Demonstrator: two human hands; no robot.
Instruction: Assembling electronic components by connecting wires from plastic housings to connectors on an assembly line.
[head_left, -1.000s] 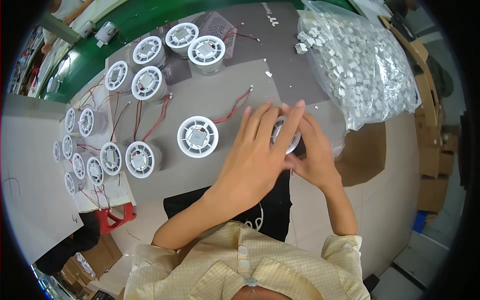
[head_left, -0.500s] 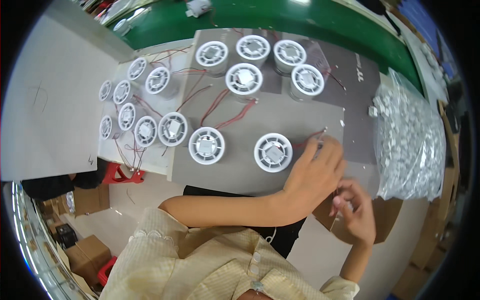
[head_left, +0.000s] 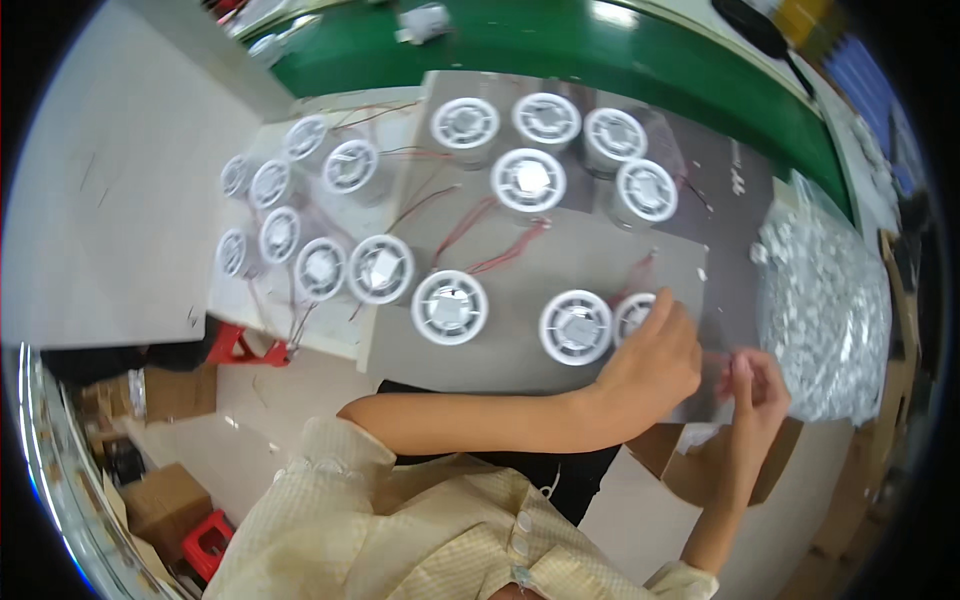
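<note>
Left hand point(head_left: 655, 350): fingers curled over the right side of a white round unit point(head_left: 629, 318), touching its rim; from where I stand, I cannot tell how firmly it is clasped, as the hand hides that side. Right hand point(head_left: 758, 388): thumb and fingertips drawn close together, just right of the left hand; blur prevents my confirming what, if anything, is between them.

The unit under the left hand stands on a grey board point(head_left: 600, 240), ribbed face up, close beside a second unit point(head_left: 576, 328) of the same kind. A third unit point(head_left: 449, 308) stands further left. Behind these, a group of five units point(head_left: 528, 182) occupies the rear of the board, with red wires point(head_left: 465, 230) trailing near it. More units point(head_left: 320, 268) are clustered on a pale surface point(head_left: 325, 325) at the left.

To the right of the hands lies a clear bag point(head_left: 825, 310) filled with small white pieces. An open cardboard box point(head_left: 690, 470) is below the board's near edge. A green tabletop point(head_left: 540, 60) runs behind the board.
</note>
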